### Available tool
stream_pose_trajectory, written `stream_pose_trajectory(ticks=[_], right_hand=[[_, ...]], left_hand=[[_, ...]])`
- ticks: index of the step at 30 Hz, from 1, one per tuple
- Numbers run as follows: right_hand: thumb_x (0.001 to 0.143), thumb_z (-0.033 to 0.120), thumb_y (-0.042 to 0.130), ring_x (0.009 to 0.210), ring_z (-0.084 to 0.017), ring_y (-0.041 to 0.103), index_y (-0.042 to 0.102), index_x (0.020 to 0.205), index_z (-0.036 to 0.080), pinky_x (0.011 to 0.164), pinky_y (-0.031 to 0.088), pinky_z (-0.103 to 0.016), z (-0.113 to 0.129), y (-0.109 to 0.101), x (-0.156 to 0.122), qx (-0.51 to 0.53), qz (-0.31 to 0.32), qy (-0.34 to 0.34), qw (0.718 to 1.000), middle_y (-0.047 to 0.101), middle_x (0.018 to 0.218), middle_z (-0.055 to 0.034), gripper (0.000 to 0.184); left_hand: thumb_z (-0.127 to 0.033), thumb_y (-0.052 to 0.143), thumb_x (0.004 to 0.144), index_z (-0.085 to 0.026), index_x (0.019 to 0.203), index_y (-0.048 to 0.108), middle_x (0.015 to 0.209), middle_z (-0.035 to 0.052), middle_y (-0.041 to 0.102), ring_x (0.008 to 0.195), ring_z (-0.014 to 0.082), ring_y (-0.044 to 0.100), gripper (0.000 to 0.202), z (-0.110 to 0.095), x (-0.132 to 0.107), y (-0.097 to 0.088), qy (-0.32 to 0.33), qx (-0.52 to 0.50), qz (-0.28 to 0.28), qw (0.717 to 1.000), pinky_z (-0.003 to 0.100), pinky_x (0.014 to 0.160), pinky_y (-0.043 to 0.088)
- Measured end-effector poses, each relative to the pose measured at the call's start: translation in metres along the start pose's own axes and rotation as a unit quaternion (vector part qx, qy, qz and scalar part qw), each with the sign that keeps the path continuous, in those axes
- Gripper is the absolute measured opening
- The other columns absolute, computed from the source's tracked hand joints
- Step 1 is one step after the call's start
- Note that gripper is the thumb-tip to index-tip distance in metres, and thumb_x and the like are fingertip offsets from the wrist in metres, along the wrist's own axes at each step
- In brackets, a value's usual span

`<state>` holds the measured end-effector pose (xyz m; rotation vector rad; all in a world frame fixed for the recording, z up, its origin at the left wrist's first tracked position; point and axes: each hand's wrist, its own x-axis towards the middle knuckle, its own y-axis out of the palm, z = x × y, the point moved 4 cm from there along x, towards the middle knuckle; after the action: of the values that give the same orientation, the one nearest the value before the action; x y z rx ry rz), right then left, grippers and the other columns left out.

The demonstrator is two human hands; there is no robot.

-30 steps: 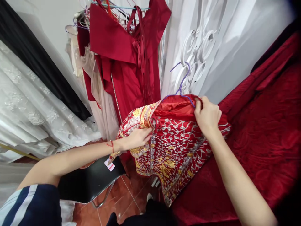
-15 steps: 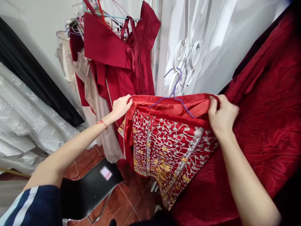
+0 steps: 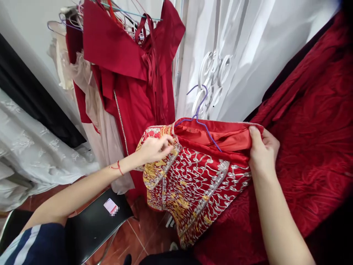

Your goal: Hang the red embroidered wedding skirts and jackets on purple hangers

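Observation:
A red top (image 3: 190, 176), embroidered in silver and gold, hangs in front of me with its lined upper edge facing up. Inside that opening sits a purple wire hanger (image 3: 202, 123), its hook rising above the edge. My right hand (image 3: 263, 151) grips the top's right upper corner, thumb over the edge. At the left upper corner, my left hand (image 3: 156, 149) is beside a gold-embroidered flap or sleeve (image 3: 157, 171). Its fingers are bent with a gap from the thumb, and no cloth shows between them.
Dark red dresses (image 3: 129, 70) and pale tulle hang on a rack at the left back. A black chair (image 3: 93, 224) with a small card (image 3: 110, 207) on it stands lower left. White ornate metalwork (image 3: 209, 73) is behind the hanger; red patterned fabric (image 3: 311, 147) fills the right.
My left hand has let go of the upper left corner and moved lower and right. The embroidered flap or sleeve now shows outside at the left. The view has shifted slightly.

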<state>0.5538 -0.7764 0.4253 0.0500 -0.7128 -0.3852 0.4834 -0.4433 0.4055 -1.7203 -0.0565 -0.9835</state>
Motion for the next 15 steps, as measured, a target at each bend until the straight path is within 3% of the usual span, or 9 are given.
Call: stream_pose_trajectory(ticks=[2,3,5,8,11,13,15], right_hand=[[0.082,0.04,0.069,0.074,-0.017,0.067,0.071,0.097,0.01,0.069,0.05,-0.029,-0.004,0.001,-0.002,0.031,0.003,0.052,0.998,0.073,0.09,-0.015,0.033],[0.081,0.04,0.069,0.075,-0.018,0.068,0.071,0.098,0.01,0.069,0.051,-0.03,-0.005,0.002,-0.004,0.045,0.009,0.076,0.996,0.074,0.091,-0.015,0.034],[0.078,0.042,0.074,0.074,-0.018,0.069,0.071,0.1,0.012,0.069,0.052,-0.03,-0.005,0.003,-0.009,0.055,0.039,0.109,0.992,0.075,0.092,-0.0137,0.037],[0.064,0.042,0.086,0.076,-0.018,0.069,0.072,0.101,0.016,0.072,0.055,-0.031,-0.004,0.002,-0.013,0.008,0.14,0.125,0.982,0.076,0.095,-0.0093,0.047],[0.06,0.043,0.089,0.083,-0.021,0.071,0.073,0.107,0.018,0.079,0.057,-0.034,-0.009,-0.005,-0.011,-0.075,0.243,0.113,0.96,0.077,0.102,-0.0066,0.056],[0.066,0.044,0.082,0.078,-0.022,0.07,0.075,0.097,0.015,0.074,0.056,-0.035,-0.018,-0.012,-0.008,-0.138,0.287,0.101,0.942,0.077,0.092,-0.0054,0.043],[0.069,0.041,0.074,0.066,-0.022,0.066,0.074,0.076,0.015,0.065,0.053,-0.033,-0.028,-0.018,-0.008,-0.219,0.293,0.078,0.928,0.074,0.073,-0.0035,0.027]], left_hand=[[-0.052,0.05,0.096,-0.015,0.12,0.053,0.103,0.0099,0.071,0.089,0.0198,0.068,0.044,0.023,0.016,-0.008,-0.012,0.01,-0.08,0.997,0.033,0.08,0.05],[-0.059,0.055,0.091,-0.014,0.124,0.052,0.114,0.0139,0.068,0.101,0.0243,0.065,0.055,0.035,0.022,-0.009,-0.014,0.028,-0.09,0.995,0.037,0.088,0.049],[-0.068,0.059,0.084,-0.015,0.121,0.056,0.118,0.0156,0.066,0.107,0.0286,0.061,0.065,0.058,0.03,0.0,-0.006,0.043,-0.042,0.998,0.041,0.094,0.046],[-0.072,0.059,0.082,-0.017,0.092,0.062,0.087,0.0081,0.067,0.079,0.0227,0.06,0.056,0.083,0.034,0.015,-0.037,0.045,0.02,0.998,0.033,0.076,0.045],[-0.071,0.064,0.078,-0.017,0.068,0.057,0.058,-0.0016,0.052,0.056,0.0139,0.044,0.056,0.099,0.035,0.016,-0.102,0.028,0.037,0.994,0.027,0.059,0.032],[-0.068,0.067,0.075,-0.016,0.065,0.059,0.054,-0.0046,0.047,0.053,0.011,0.039,0.054,0.103,0.036,0.013,-0.115,-0.041,0.09,0.988,0.025,0.056,0.027],[-0.064,0.073,0.07,-0.014,0.07,0.066,0.056,-0.0055,0.05,0.055,0.0104,0.04,0.051,0.103,0.038,0.006,-0.117,-0.126,0.134,0.976,0.024,0.056,0.027]])
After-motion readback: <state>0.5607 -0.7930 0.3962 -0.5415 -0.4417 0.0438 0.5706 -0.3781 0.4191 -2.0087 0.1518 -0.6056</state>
